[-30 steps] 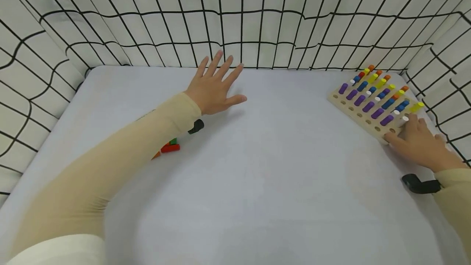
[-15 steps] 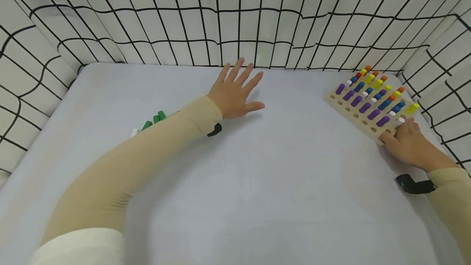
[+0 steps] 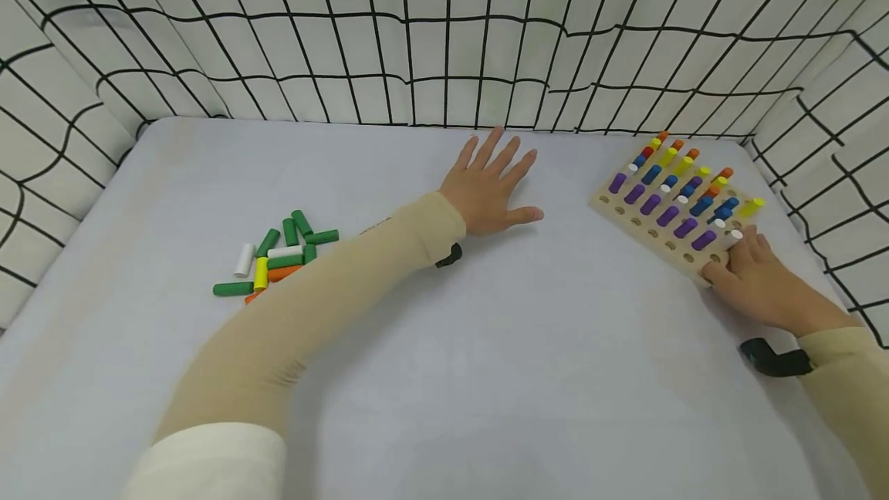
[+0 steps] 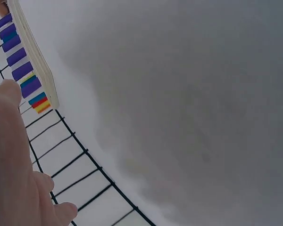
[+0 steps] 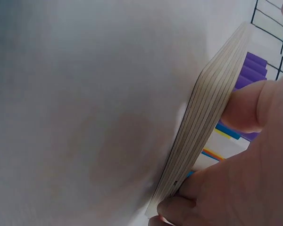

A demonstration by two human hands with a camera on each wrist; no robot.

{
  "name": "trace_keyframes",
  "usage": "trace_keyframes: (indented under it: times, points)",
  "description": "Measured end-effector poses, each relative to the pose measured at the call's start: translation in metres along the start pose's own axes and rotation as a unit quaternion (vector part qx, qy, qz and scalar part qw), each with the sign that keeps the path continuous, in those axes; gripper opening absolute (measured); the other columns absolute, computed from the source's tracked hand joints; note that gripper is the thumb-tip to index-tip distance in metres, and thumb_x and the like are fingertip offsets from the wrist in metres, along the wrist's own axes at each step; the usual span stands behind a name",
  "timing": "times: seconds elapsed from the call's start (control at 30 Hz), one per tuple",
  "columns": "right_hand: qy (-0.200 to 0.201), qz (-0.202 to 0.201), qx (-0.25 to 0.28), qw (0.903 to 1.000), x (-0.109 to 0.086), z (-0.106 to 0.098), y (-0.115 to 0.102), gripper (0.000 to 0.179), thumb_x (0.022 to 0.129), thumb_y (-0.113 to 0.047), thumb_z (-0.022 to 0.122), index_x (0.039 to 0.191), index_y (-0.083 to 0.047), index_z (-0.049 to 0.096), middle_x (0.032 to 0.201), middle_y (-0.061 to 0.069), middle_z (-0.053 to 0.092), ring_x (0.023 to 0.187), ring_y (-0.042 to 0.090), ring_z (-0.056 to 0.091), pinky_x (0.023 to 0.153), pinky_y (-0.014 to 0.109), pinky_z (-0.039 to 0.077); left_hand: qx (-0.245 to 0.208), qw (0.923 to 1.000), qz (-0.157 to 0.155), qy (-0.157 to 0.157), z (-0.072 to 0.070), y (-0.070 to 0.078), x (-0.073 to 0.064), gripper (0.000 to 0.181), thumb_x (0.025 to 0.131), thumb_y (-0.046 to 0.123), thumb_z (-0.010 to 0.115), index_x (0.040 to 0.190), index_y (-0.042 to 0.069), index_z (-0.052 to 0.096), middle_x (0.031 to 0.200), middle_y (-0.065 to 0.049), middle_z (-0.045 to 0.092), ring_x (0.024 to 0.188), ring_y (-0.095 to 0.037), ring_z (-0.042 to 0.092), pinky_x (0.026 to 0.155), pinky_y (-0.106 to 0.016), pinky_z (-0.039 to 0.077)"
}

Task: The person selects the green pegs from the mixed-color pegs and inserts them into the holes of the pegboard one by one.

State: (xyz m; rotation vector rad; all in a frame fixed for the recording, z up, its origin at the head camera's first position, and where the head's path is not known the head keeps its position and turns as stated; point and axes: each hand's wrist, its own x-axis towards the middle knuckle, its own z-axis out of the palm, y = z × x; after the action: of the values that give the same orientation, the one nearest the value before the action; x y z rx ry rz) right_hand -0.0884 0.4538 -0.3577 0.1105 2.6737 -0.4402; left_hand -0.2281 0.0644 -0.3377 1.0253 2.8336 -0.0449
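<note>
In the head view, a wooden pegboard (image 3: 661,242) stands at the far right with rows of purple, blue, yellow, orange, red and white pegs. Its front row of holes is bare. My right hand (image 3: 774,280) grips the board's near right corner; the right wrist view has the thumb (image 5: 245,106) on the upper face by the pegs and fingers at the layered edge (image 5: 198,122). My left hand (image 3: 489,187) is spread flat to the left of the board, holding nothing. Loose green (image 3: 233,289), white (image 3: 245,260), yellow (image 3: 260,274) and orange (image 3: 282,274) pegs lie left, partly behind the left sleeve.
A black wire grid (image 3: 447,52) backed with white sheeting rises along the table's far and side edges. The board stands close to the grid on the right. White tabletop (image 3: 521,376) spreads between the loose pegs and the board.
My left hand has moved right and slightly nearer, uncovering the loose pegs. Held by my right hand, the pegboard has shifted a little left and nearer. The head view has turned slightly.
</note>
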Motion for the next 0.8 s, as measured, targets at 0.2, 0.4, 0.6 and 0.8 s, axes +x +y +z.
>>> trace_keyframes:
  times: [0.2, 0.4, 0.6, 0.8]
  points:
    - [-0.024, 0.004, -0.015, 0.9996, -0.004, 0.005, -0.01, 0.087, 0.109, -0.047, 0.031, 0.158, 0.016, -0.005, 0.159, 0.037, -0.032, 0.149, 0.062, -0.021, 0.117, 0.083, 0.005, -0.003, 0.9999, 0.002, -0.015, 0.009, 0.019, 0.015, 0.111, 0.088, 0.091, 0.034, 0.167, 0.025, -0.008, 0.178, -0.001, -0.004, 0.164, -0.028, -0.018, 0.135, -0.051, -0.008]
    - [-0.02, -0.015, -0.02, 0.9995, -0.009, 0.01, -0.021, 0.084, 0.109, -0.048, 0.033, 0.159, 0.013, 0.007, 0.162, 0.032, -0.031, 0.152, 0.059, -0.019, 0.118, 0.082, 0.009, 0.0, 0.9993, 0.018, -0.032, 0.007, 0.037, 0.014, 0.117, 0.085, 0.092, 0.037, 0.167, 0.021, -0.007, 0.177, -0.003, -0.005, 0.165, -0.027, -0.015, 0.136, -0.05, -0.006]
    - [-0.008, -0.044, -0.03, 0.9986, -0.011, 0.013, -0.034, 0.078, 0.108, -0.046, 0.036, 0.157, 0.012, 0.017, 0.166, 0.028, -0.026, 0.154, 0.058, -0.014, 0.12, 0.079, 0.012, 0.018, 0.9987, 0.028, -0.039, 0.002, 0.043, 0.01, 0.117, 0.086, 0.092, 0.037, 0.168, 0.018, -0.002, 0.177, -0.005, -0.002, 0.165, -0.029, -0.011, 0.136, -0.051, -0.001]
    - [-0.014, -0.072, -0.021, 0.9971, -0.011, 0.015, -0.04, 0.084, 0.108, -0.046, 0.038, 0.164, 0.003, -0.002, 0.169, 0.022, -0.025, 0.157, 0.054, -0.016, 0.121, 0.079, 0.012, 0.009, 0.9977, 0.039, -0.054, 0.001, 0.042, 0.006, 0.117, 0.086, 0.09, 0.041, 0.168, 0.017, 0.002, 0.177, -0.005, 0.002, 0.166, -0.03, -0.007, 0.136, -0.051, 0.0]
